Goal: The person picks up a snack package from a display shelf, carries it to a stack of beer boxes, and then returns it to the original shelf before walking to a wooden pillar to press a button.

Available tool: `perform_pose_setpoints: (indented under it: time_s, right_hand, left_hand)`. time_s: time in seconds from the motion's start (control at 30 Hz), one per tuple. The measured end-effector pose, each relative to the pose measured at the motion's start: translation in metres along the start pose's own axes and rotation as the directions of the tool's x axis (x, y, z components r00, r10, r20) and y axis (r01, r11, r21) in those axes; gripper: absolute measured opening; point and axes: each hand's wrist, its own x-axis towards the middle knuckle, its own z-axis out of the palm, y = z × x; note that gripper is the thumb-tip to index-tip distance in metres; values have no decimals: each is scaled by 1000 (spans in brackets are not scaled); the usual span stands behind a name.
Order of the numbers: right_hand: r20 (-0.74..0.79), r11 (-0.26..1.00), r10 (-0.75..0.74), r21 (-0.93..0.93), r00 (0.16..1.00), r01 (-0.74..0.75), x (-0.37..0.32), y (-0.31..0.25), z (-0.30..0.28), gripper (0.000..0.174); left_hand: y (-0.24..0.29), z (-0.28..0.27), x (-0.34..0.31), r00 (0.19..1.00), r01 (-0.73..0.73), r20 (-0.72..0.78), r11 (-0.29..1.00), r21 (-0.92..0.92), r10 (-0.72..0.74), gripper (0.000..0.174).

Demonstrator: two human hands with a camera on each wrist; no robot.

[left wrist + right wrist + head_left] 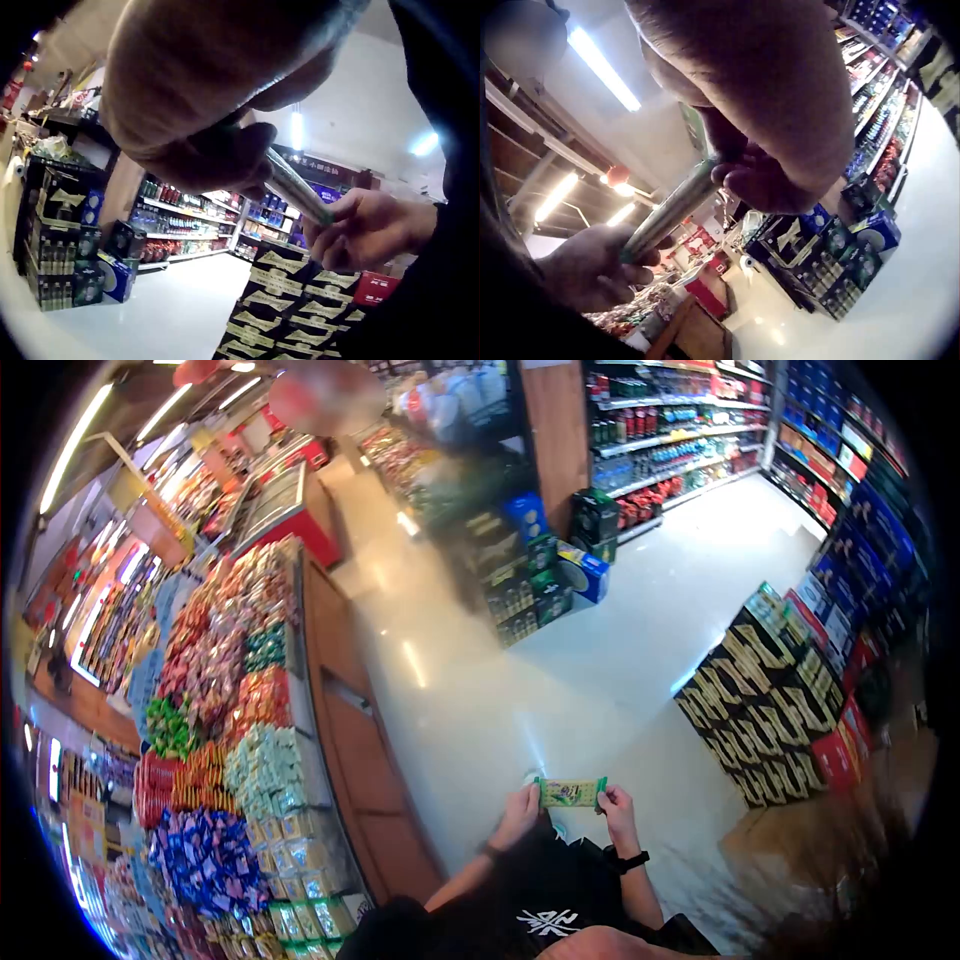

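A flat green and yellow snack packet (572,793) with green crimped ends and printed lettering is stretched level in front of the body. My left hand (519,815) pinches its left end and my right hand (620,816) pinches its right end. Seen edge-on in the left wrist view, the packet (296,184) looks thin, with the left hand (217,97) large in front and the right hand (371,229) beyond. The right wrist view has the packet (671,210) slanting between the right hand (757,105) and the left hand (592,266).
To the left runs a long wood-sided counter (370,780) heaped with wrapped snacks (205,860). Stacked black and gold cartons (765,710) stand at the right. More boxed drinks (515,590) stand ahead on the pale floor (480,700), before drink shelves (680,435).
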Motion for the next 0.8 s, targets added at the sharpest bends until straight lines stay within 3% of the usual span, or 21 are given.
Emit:
perform_pose_setpoints:
  time_s: [0.07, 0.2, 0.27, 0.47, 0.67, 0.8]
  right_hand:
    - [-94, 1000, 9, 12, 996, -8, -6, 3, -9, 7]
    - [-251, 1000, 5, 21, 968, 0, -4, -15, -46, 7]
    - [-285, 1000, 4, 23, 959, 3, 6, -25, -63, 8]
    - [-389, 1000, 18, 21, 921, -11, 45, -32, -109, 9]
    - [-423, 998, 52, 62, 905, -28, 99, -80, -151, 10]
    - [-407, 1000, -16, -19, 913, 9, 151, -104, -175, 11]
  left_hand:
    - [17, 8, 9, 989, 104, 109, 995, 1, -103, 36]
    - [23, 53, 51, 965, -32, 261, 999, 26, 24, 35]
    - [27, 76, 71, 956, -112, 275, 994, 7, 106, 34]
    - [56, 131, 142, 919, -77, 377, 989, -122, 119, 32]
    - [89, 183, 220, 903, -139, 403, 989, -54, 149, 32]
    - [107, 205, 269, 918, -153, 368, 988, -20, 149, 32]
